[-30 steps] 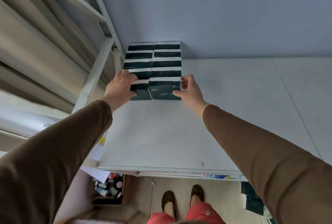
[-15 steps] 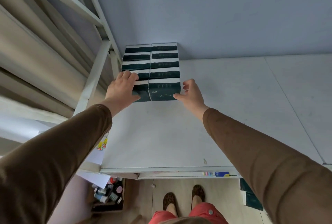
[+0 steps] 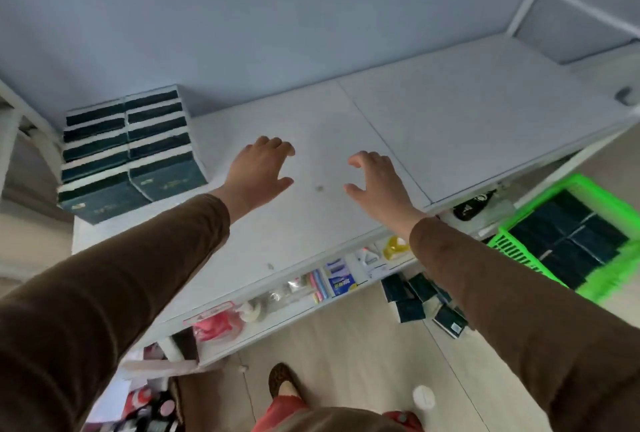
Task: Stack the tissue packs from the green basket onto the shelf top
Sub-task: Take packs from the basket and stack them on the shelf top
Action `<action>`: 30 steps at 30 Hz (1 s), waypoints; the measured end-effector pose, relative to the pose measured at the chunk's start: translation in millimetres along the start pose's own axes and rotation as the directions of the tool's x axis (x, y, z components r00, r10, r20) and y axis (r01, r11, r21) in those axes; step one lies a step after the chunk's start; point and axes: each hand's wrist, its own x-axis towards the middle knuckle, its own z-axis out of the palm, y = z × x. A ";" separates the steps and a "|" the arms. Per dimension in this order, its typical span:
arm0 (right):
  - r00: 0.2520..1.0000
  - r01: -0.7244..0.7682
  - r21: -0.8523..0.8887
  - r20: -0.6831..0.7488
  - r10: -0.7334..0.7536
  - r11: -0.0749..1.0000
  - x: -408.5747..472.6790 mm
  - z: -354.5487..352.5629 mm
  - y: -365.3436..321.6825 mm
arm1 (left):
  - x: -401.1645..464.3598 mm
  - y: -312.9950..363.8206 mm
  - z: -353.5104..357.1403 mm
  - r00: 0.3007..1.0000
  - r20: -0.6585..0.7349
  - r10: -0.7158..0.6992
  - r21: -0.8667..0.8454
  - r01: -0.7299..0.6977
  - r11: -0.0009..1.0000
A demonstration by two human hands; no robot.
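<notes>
Upright, packs (image 3: 131,151) broadside toward wall.

No legible txt on packs (image 3: 128,154) or boxes.

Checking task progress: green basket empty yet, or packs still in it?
Not empty. The green basket holds a layer of dark tissue packs side by side. Both hands, left and right, hold nothing.
</notes>
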 end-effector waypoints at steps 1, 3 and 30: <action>1.000 -0.021 -0.031 -0.010 0.021 0.999 -16.3 -14.6 20.4 | 6.4 29.2 7.1 0.999 0.014 0.031 -0.025 -0.031 0.999; 0.997 -0.072 -0.073 -0.033 0.070 0.995 -52.0 -43.3 63.6 | 15.5 91.1 21.7 0.995 0.032 0.092 -0.068 -0.089 0.994; 0.818 -0.553 0.022 0.203 0.538 0.833 -278.8 -191.4 583.3 | 156.9 645.1 269.6 0.918 0.371 0.142 -0.399 0.019 0.917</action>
